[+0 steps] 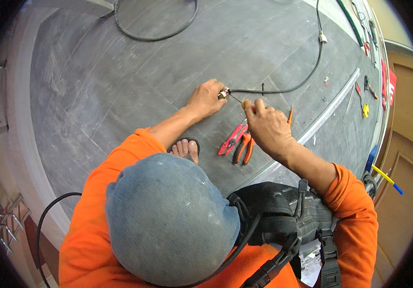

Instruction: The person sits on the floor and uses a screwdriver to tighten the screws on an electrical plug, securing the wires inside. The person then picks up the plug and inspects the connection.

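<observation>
In the head view, the left arm reaches forward and inward from an orange sleeve (pixel 98 192), its forearm slanting up to the right. The left hand (pixel 207 99) is turned palm inward, its fingers curled and grasping a small pale-and-dark fitting (pixel 223 95) at the end of a black cable (pixel 278 91). That fitting sits above the grey plank floor (pixel 134 86), between the two hands. From it the cable runs right, then bends away toward the upper edge.

The right arm comes in from the lower right, its elbow bent and its forearm angled up to the left. The right hand (pixel 269 126) is held back uppermost, the wrist nearly straight, the fingers bent and closed around a slim tool (pixel 244 104) with a yellow end. Its thin shaft points left at the fitting; whether the tip touches cannot be told.

Just below the right hand, on the floor, lie a pink-red tool (pixel 233 139) and orange-and-black handled pliers (pixel 245 148), side by side. A bare foot (pixel 185 148) rests near the left forearm. Farther right, a long pale bar (pixel 333 104) lies aslant on the floor.
</observation>
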Demonstrator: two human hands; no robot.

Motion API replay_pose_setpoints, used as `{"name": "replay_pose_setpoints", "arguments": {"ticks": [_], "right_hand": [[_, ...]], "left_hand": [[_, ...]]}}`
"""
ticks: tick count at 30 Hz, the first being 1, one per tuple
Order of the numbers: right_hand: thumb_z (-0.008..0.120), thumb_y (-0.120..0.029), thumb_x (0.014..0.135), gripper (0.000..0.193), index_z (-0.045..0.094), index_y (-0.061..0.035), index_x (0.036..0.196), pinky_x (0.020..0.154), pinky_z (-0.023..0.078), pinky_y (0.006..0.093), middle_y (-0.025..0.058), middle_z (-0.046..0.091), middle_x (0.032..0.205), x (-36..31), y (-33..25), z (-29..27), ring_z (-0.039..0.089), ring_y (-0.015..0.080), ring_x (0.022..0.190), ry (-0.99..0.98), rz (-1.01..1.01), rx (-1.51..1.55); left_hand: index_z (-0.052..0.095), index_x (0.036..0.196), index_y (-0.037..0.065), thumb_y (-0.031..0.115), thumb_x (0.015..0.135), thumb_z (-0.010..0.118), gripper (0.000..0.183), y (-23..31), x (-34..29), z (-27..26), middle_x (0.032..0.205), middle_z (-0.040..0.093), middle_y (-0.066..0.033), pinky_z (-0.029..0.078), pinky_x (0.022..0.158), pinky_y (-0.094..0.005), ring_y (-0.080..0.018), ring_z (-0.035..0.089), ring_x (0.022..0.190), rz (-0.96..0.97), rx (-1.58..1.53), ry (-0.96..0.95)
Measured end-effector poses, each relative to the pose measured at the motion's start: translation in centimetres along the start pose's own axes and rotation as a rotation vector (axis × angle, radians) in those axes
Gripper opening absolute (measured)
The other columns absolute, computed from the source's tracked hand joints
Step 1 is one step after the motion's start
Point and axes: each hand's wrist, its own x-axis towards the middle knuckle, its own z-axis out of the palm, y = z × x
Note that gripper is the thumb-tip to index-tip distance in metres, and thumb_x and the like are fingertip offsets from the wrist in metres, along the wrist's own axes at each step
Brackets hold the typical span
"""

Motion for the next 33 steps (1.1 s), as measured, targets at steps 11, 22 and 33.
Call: {"name": "replay_pose_setpoints", "arguments": {"ticks": [11,22,33], "right_hand": [[0.069,-0.025,0.093,0.034,0.063,0.0023,0.112,0.072,0.054,0.0408,0.0160,0.070,0.082,2.7,3.1,-1.0,0.070,0.0287,0.077,-0.368,0.819,1.038],[0.061,-0.014,0.091,0.025,0.065,-0.0081,0.114,0.069,0.056,0.0394,0.0099,0.063,0.100,0.3,3.6,0.6,0.066,0.0256,0.092,0.079,-0.064,-0.017],[0.069,-0.024,0.090,0.025,0.066,-0.0010,0.100,0.067,0.052,0.0393,0.0112,0.066,0.085,0.7,3.6,2.9,0.063,0.0211,0.073,-0.272,0.636,1.041]], "left_hand": [[0.071,0.115,0.006,0.015,0.079,0.084,0.039,-0.8,-0.3,0.2,0.098,0.067,-0.0147,0.056,0.081,-0.0435,-0.0350,0.068,0.091,0.113,-0.061,0.061],[0.073,0.124,0.010,0.018,0.084,0.081,0.041,-0.4,0.0,-0.3,0.096,0.065,-0.0150,0.057,0.077,-0.0428,-0.0340,0.068,0.087,0.110,0.029,-0.043],[0.073,0.125,0.010,0.020,0.083,0.082,0.044,-0.4,0.2,-0.4,0.098,0.065,-0.0152,0.055,0.081,-0.0435,-0.0341,0.067,0.090,0.061,0.026,-0.078]]}}
